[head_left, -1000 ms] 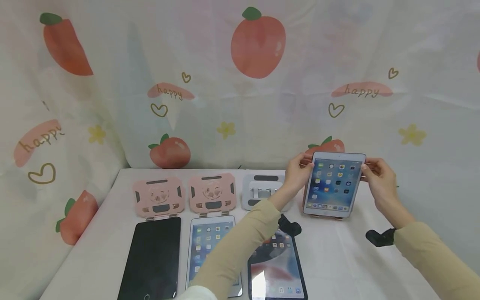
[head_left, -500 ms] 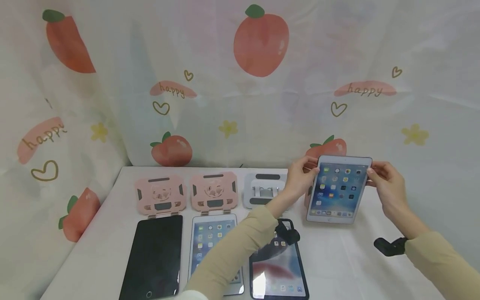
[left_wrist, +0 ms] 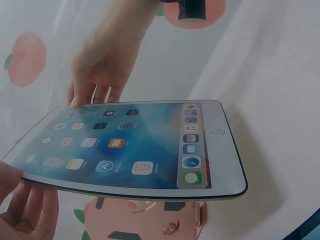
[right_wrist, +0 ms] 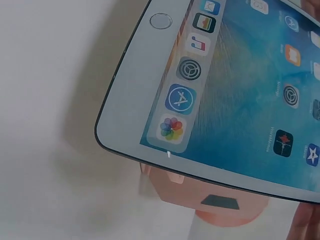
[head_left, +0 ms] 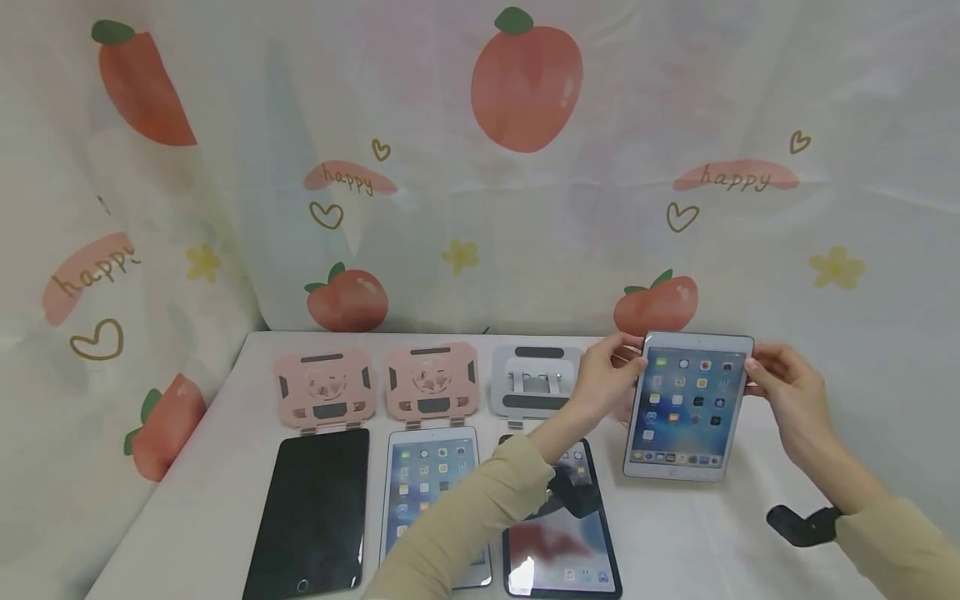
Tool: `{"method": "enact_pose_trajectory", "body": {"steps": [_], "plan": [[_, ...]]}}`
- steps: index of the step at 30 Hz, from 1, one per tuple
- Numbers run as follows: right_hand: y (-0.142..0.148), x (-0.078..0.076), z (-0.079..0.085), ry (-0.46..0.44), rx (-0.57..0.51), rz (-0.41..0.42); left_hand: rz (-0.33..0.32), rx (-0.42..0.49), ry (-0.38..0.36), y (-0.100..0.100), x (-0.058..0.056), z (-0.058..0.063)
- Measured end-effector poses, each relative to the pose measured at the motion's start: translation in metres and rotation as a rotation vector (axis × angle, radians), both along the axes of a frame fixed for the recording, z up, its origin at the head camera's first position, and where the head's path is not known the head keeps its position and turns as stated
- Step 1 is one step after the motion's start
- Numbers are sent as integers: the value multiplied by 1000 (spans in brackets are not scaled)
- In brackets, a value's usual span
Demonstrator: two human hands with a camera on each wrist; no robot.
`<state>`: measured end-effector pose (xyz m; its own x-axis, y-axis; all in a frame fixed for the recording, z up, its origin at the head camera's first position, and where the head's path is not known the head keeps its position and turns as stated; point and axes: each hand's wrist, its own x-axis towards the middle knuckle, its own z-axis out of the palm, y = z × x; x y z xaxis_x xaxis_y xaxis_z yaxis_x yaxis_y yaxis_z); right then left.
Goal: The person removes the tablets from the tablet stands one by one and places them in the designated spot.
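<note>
Both hands hold a white-framed tablet (head_left: 688,407), screen lit with app icons, tilted upright at the right of the table. My left hand (head_left: 603,379) pinches its upper left edge, thumb in front and fingers behind. On the opposite edge, my right hand (head_left: 798,404) pinches near the top corner. A pink tablet stand (left_wrist: 145,220) shows behind the tablet in the left wrist view; the tablet hides most of it in the head view. Whether the tablet's lower edge touches the table cannot be told.
Left of the held tablet lie a black tablet (head_left: 311,508), a white tablet (head_left: 431,467) partly under the left sleeve, and a dark-framed tablet (head_left: 558,550). Behind them stand two pink stands (head_left: 325,387) and a grey-white stand (head_left: 534,404). A fruit-print curtain (head_left: 420,208) backs the table.
Both hands have brought the tablet forward and slightly right, away from the pink stand behind it. The other tablets and stands keep their places.
</note>
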<state>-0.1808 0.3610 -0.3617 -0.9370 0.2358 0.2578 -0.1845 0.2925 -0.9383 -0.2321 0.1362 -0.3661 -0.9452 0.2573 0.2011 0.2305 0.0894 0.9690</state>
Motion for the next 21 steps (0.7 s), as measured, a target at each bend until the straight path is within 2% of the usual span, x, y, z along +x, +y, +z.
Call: {"method": "enact_pose_trajectory", "body": {"steps": [5, 11, 21], "plan": [[0, 10, -4, -9, -60, 23, -18, 13, -29, -3, 10, -4], [3, 19, -9, -32, 16, 10, -41, 83, -84, -2, 19, -13], [6, 32, -21, -112, 179, -43, -33, 148, -217, 1, 35, -26]]}}
